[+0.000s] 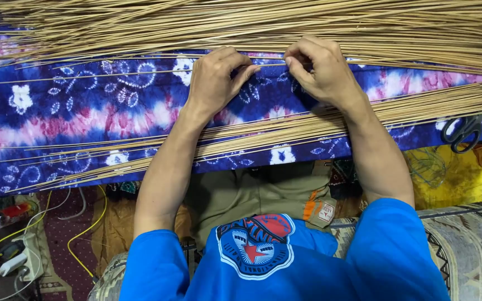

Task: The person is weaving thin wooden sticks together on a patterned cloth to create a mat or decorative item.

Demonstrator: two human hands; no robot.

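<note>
Tan reed sticks around both hands, scissors aside.

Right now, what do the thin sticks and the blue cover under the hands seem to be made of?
The sticks look like dried plant fibre, perhaps palm ribs or reed: pale tan, matte, thin, slightly bowed. The cover looks like dyed cotton cloth: soft folds, blurred blue, pink and white tie-dye rings, no sheen. Both the left hand and the right hand pinch at single sticks lying on it.
</note>
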